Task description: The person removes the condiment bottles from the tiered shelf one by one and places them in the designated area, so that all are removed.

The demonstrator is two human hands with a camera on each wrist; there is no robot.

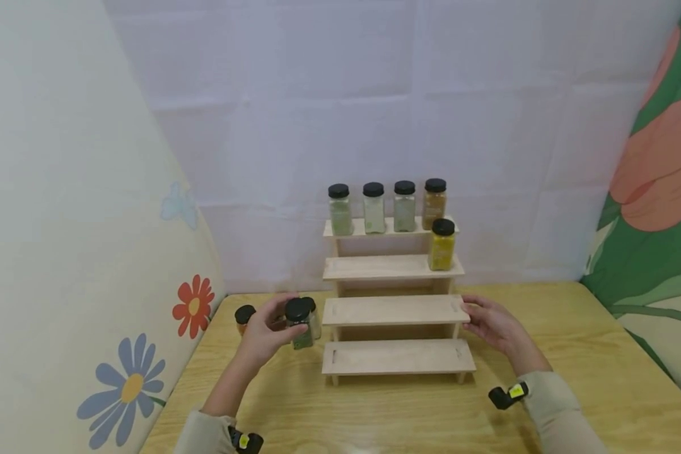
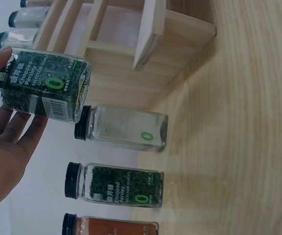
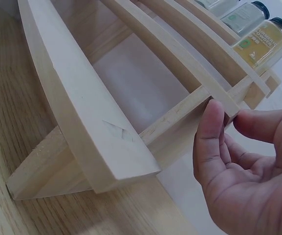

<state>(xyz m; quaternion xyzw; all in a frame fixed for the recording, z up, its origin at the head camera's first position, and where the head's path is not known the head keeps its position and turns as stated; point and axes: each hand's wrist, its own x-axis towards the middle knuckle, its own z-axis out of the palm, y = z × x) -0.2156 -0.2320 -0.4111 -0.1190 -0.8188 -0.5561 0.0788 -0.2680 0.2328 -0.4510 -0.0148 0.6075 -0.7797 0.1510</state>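
My left hand (image 1: 263, 337) grips a spice jar of chopped parsley (image 2: 48, 85) with a black lid, raised above the table left of a wooden tiered rack (image 1: 397, 357). Below it in the left wrist view stand a pale-filled jar (image 2: 128, 128), a second parsley jar (image 2: 126, 186) and an orange-red jar (image 2: 119, 226). At the rack's right side, my right hand (image 1: 492, 323) pinches the end of the second step from the bottom between thumb and fingers. A yellow turmeric jar (image 1: 442, 246) stands at the right end of the step below the top.
Several black-lidded jars line the top step, among them a green one (image 1: 340, 211) and a brown one (image 1: 434, 205). The rack stands on a wood-grain table (image 1: 374, 416). Behind is a white cloth (image 1: 295, 126), with flower-printed panels at both sides.
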